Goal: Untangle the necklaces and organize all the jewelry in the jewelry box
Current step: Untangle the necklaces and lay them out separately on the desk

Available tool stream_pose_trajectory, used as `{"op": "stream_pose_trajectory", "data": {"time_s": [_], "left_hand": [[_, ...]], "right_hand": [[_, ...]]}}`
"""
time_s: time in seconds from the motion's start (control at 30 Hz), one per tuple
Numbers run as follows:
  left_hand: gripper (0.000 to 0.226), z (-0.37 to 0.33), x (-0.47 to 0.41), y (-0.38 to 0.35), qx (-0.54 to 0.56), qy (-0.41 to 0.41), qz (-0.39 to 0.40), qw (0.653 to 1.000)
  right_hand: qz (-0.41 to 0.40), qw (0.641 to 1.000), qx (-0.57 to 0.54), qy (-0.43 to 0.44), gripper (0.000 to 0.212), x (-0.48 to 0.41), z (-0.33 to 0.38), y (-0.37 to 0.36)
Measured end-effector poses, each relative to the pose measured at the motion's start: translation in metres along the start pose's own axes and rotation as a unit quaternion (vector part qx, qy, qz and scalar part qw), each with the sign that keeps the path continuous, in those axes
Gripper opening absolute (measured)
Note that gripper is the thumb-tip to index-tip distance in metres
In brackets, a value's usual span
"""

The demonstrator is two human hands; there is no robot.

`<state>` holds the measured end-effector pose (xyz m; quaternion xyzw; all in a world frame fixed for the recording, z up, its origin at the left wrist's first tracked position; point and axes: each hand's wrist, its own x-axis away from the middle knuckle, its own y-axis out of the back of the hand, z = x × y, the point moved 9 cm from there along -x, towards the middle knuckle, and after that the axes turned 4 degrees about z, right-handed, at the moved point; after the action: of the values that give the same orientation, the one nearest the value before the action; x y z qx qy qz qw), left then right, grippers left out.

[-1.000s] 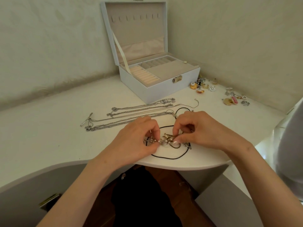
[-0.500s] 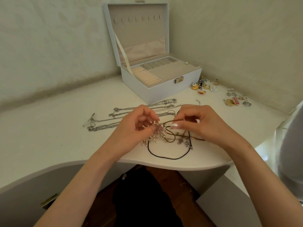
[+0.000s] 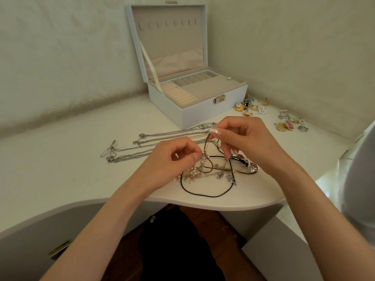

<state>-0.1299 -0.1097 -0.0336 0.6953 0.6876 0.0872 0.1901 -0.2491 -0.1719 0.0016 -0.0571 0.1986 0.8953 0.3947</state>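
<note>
Now the right hand (image 3: 245, 138), its grip pinching a brown cord (image 3: 205, 146), has drawn it up from the knot. The left hand (image 3: 172, 161) pinches the pearl necklace (image 3: 194, 172) just above the surface (image 3: 81, 169), so untangling advances. The jewelry box (image 3: 198, 111) stands open behind.

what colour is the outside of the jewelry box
White; the jewelry box shows best in the head view.

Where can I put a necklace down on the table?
Bare table lies left of the chains. A smaller patch sits right of the right hand, nearer than the earrings. Crowded: the tangle.
</note>
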Motion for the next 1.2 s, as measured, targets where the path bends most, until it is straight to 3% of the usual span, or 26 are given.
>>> {"op": "stream_pose_trajectory", "data": {"time_s": [0.23,0.3,0.4,0.7,0.8,1.03,1.13,1.2], "left_hand": [[0.016,-0.006,-0.002,-0.007,-0.031,-0.014,0.014,0.999],[0.017,-0.006,-0.002,-0.004,-0.029,-0.015,0.004,0.999],[0.016,-0.005,-0.001,-0.001,-0.006,-0.015,-0.001,1.000],[0.020,-0.006,0.003,0.009,0.073,-0.024,-0.041,0.996],[0.013,-0.003,0.003,0.007,0.044,-0.005,-0.034,0.998],[0.013,-0.003,-0.002,-0.001,-0.166,0.042,-0.017,0.985],[0.010,-0.009,-0.007,-0.005,-0.167,0.036,-0.023,0.985],[0.021,-0.016,-0.012,-0.008,-0.151,0.025,-0.026,0.988]], "right_hand": [[0.018,1.000,0.017,0.007,0.006,-0.005,0.003,-0.001],[0.024,0.999,0.042,0.005,0.018,-0.005,-0.001,0.001],[0.009,0.996,0.089,-0.022,0.028,-0.007,-0.013,0.010],[0.008,0.972,0.220,-0.085,0.023,-0.001,-0.034,0.026],[-0.003,0.971,0.221,-0.090,0.022,0.001,-0.033,0.028],[-0.056,0.986,0.155,-0.026,0.031,0.004,-0.016,0.037],[-0.064,0.992,0.113,0.000,0.029,0.004,-0.009,0.040],[-0.062,0.993,0.100,0.016,0.028,0.002,-0.004,0.038]]}}
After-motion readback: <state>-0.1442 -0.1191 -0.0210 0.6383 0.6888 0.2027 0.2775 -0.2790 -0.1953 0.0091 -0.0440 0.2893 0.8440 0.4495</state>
